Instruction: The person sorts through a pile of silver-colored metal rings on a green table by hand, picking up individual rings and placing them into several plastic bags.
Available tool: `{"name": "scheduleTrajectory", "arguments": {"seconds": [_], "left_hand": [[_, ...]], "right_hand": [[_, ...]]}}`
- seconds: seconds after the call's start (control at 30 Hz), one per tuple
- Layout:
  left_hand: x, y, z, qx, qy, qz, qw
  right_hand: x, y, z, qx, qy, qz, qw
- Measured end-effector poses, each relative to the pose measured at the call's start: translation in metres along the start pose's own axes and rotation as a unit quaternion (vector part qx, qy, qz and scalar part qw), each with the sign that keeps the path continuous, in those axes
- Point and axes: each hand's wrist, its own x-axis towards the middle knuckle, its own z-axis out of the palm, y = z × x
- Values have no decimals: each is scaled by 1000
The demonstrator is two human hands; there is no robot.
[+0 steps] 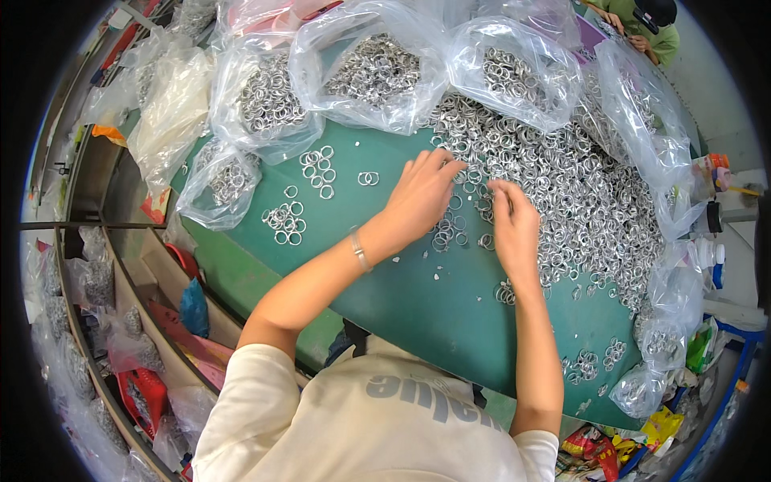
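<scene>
A large heap of silver metal rings (594, 209) covers the right half of the green tabletop (401, 289). My left hand (424, 191) is at the heap's left edge, its fingers bent down among rings. Whatever its fingertips grip is hidden by the hand. Close by on the right, my right hand (516, 226) has its thumb and forefinger drawn together at the heap's edge; what lies between them is too small to make out. A few loose rings (451, 227) lie between my hands. Farther left are a linked pair of rings (368, 178) and small groups of rings (286, 222).
Clear plastic bags of rings (373, 72) line the far edge, with a smaller bag (221, 183) at the left. More ring clusters (585, 365) lie near right. A metal-edged shelf (152, 273) stands left of the table. Another person (642, 32) works at far right.
</scene>
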Motion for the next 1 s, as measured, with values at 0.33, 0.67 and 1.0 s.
{"name": "scheduleTrajectory", "arguments": {"seconds": [0.33,0.67,1.0], "left_hand": [[-2,-9,4,-37,-8,-42,998],[-15,-3,-11,-342,-11,-255,904],[-17,10,-24,-439,-114,-273,848]], "right_hand": [[25,4,21,-276,28,-174,945],[30,6,20,-276,8,-150,949],[-21,-9,-31,562,-84,264,779]]}}
